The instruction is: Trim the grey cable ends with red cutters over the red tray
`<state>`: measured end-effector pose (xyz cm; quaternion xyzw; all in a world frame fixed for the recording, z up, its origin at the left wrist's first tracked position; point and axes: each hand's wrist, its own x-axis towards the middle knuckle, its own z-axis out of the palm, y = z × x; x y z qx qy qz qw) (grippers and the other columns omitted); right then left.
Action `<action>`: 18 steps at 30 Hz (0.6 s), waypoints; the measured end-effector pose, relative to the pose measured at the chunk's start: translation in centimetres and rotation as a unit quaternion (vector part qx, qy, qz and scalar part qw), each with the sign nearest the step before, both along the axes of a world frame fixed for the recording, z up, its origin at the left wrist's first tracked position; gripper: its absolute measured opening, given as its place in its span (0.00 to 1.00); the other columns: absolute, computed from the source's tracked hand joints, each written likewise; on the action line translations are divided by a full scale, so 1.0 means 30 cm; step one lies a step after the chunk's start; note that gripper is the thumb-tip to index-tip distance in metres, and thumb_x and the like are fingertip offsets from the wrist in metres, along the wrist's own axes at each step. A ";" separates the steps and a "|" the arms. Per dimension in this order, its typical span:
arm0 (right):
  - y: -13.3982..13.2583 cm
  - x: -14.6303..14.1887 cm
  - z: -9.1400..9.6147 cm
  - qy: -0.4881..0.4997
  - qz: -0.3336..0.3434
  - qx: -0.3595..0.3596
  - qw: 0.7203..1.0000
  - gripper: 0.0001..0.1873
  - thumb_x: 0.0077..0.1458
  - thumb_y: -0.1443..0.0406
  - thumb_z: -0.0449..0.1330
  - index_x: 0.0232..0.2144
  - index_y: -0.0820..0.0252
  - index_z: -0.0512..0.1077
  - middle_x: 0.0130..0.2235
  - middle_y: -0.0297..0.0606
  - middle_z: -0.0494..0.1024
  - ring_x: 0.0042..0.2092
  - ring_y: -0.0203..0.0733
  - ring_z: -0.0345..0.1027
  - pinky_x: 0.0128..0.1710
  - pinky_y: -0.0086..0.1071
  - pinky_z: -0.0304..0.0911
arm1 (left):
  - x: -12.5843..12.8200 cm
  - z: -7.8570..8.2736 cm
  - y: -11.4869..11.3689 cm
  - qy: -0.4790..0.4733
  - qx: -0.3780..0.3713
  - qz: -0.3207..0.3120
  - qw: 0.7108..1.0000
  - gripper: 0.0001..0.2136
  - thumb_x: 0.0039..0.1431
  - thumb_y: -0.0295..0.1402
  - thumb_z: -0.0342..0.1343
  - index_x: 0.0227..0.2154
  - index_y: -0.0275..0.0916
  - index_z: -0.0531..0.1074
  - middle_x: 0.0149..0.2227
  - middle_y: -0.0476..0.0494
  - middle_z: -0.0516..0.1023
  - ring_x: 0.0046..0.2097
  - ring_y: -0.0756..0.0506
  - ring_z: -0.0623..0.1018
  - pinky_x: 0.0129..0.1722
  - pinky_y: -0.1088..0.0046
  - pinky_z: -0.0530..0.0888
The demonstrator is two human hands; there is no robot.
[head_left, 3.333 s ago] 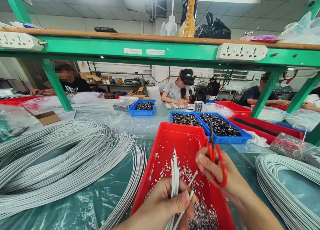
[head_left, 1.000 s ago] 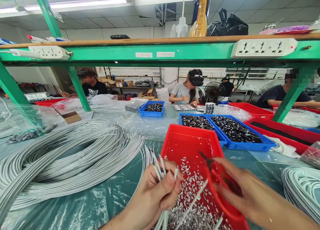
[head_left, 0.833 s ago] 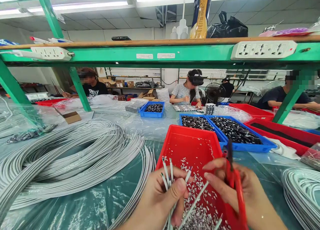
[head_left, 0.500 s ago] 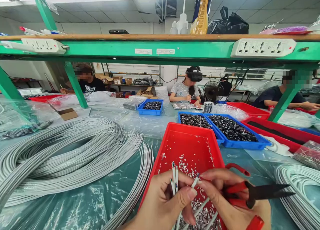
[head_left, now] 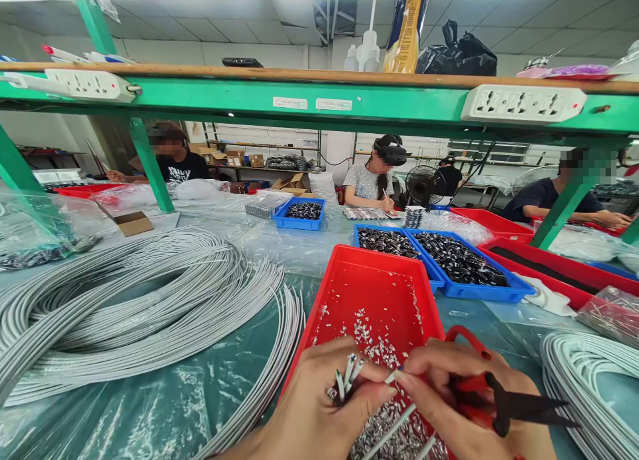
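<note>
Over a red tray (head_left: 384, 280) full of silvery scraps, my left hand (head_left: 329, 400) is closed on several white cables (head_left: 348, 373), their cut ends with small coloured wires sticking up from the fist. Its thumb and forefinger also pinch a cable tip (head_left: 392, 376). My right hand (head_left: 464, 393) meets it there, thumb and forefinger on that same tip. Tucked in the right palm is a pair of red-handled pliers (head_left: 504, 403), dark pointed jaws aimed right and slightly apart, away from the cable. Fingers partly hide the handles.
Coils of grey-white cable lie left (head_left: 150, 313) and right (head_left: 589, 387). Blue trays (head_left: 484, 292) of small black parts stand behind the red tray. A green shelf beam (head_left: 224, 95) with power sockets crosses above. Several people sit at work beyond.
The cable ends in my left fist have tipped over and sunk lower. Both hands still pinch the cable tip, and the pliers have dropped slightly. A co-worker opposite has moved their hands together.
</note>
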<state>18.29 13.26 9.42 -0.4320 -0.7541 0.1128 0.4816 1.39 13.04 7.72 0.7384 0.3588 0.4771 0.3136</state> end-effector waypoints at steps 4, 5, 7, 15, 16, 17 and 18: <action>-0.011 -0.010 0.002 -0.004 0.010 -0.052 0.999 0.11 0.49 0.60 0.57 0.18 0.56 0.68 0.15 0.23 0.51 0.15 0.32 0.48 0.15 0.26 0.49 | 0.010 -0.007 -0.010 -0.006 -0.017 0.033 0.999 0.06 0.55 0.32 0.57 0.26 0.40 0.78 0.20 0.50 0.67 0.20 0.53 0.67 0.19 0.77 0.63; -0.013 -0.015 -0.002 0.009 0.011 -0.069 0.998 0.11 0.49 0.60 0.56 0.19 0.56 0.68 0.15 0.23 0.50 0.15 0.32 0.47 0.15 0.26 0.47 | 0.014 -0.011 -0.013 -0.021 -0.038 0.036 0.998 0.07 0.54 0.32 0.57 0.25 0.40 0.77 0.20 0.50 0.68 0.19 0.53 0.67 0.17 0.78 0.62; -0.014 -0.026 -0.013 0.039 0.022 -0.090 0.995 0.11 0.50 0.60 0.56 0.20 0.57 0.68 0.16 0.22 0.50 0.16 0.32 0.46 0.16 0.27 0.46 | 0.023 -0.017 -0.015 -0.080 -0.110 0.025 0.990 0.07 0.53 0.34 0.57 0.23 0.38 0.73 0.20 0.52 0.68 0.16 0.54 0.67 0.15 0.80 0.61; -0.016 -0.045 -0.039 0.144 0.022 -0.125 0.981 0.08 0.47 0.60 0.60 0.20 0.55 0.70 0.16 0.23 0.55 0.17 0.33 0.48 0.17 0.28 0.46 | 0.032 -0.009 0.008 -0.258 -0.298 -0.080 0.916 0.15 0.44 0.42 0.64 0.23 0.36 0.67 0.12 0.54 0.70 0.15 0.55 0.70 0.19 0.82 0.64; -0.013 -0.041 -0.035 0.153 0.014 -0.133 0.979 0.07 0.47 0.59 0.60 0.22 0.54 0.72 0.16 0.24 0.57 0.17 0.34 0.50 0.17 0.28 0.47 | 0.029 -0.011 0.008 -0.260 -0.303 -0.090 0.912 0.15 0.45 0.43 0.63 0.23 0.36 0.67 0.13 0.53 0.71 0.15 0.55 0.70 0.19 0.82 0.64; -0.010 -0.036 -0.028 0.160 0.012 -0.146 0.976 0.07 0.47 0.59 0.60 0.23 0.54 0.73 0.16 0.25 0.59 0.18 0.35 0.53 0.17 0.28 0.49 | 0.026 -0.015 0.007 -0.258 -0.309 -0.101 0.910 0.15 0.45 0.43 0.63 0.23 0.36 0.68 0.14 0.53 0.71 0.16 0.54 0.71 0.18 0.82 0.64; -0.006 -0.031 -0.022 0.168 0.019 -0.163 0.972 0.08 0.48 0.58 0.60 0.24 0.54 0.74 0.16 0.27 0.62 0.19 0.36 0.56 0.18 0.29 0.51 | 0.024 -0.019 0.006 -0.253 -0.316 -0.113 0.908 0.16 0.45 0.44 0.63 0.23 0.36 0.68 0.15 0.54 0.71 0.16 0.54 0.71 0.18 0.82 0.64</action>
